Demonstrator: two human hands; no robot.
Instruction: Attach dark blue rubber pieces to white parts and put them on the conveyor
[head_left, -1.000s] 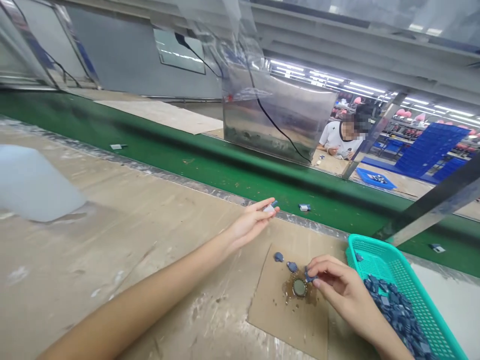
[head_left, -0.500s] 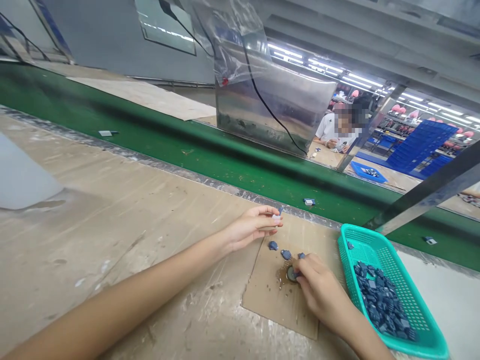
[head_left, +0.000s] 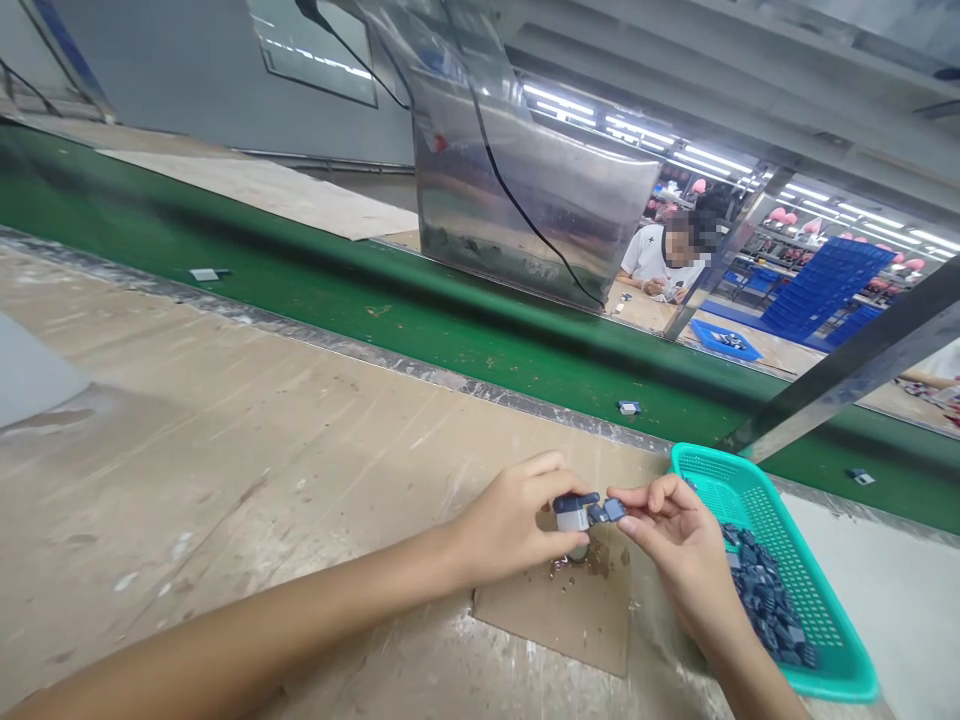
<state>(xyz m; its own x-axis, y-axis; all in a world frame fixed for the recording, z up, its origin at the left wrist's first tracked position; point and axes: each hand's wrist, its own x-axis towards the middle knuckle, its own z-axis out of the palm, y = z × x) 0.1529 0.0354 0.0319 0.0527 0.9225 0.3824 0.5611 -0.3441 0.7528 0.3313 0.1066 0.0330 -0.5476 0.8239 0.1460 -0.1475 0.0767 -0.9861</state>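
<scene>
Right hand [head_left: 679, 530] has come off the round cap [head_left: 577, 554] and up to meet the left hand [head_left: 517, 515]. Left: thumb and fingers closed round a white-and-blue block [head_left: 572, 517]. Right: narrow fingertip pinch on a small blue piece [head_left: 614, 510] at the block's end; touching or apart, can't tell from where I'm standing. Both over wet cardboard [head_left: 555, 620]. Risk: damp fingertips could let the small piece slip; a crooked push could twist the block loose.
</scene>
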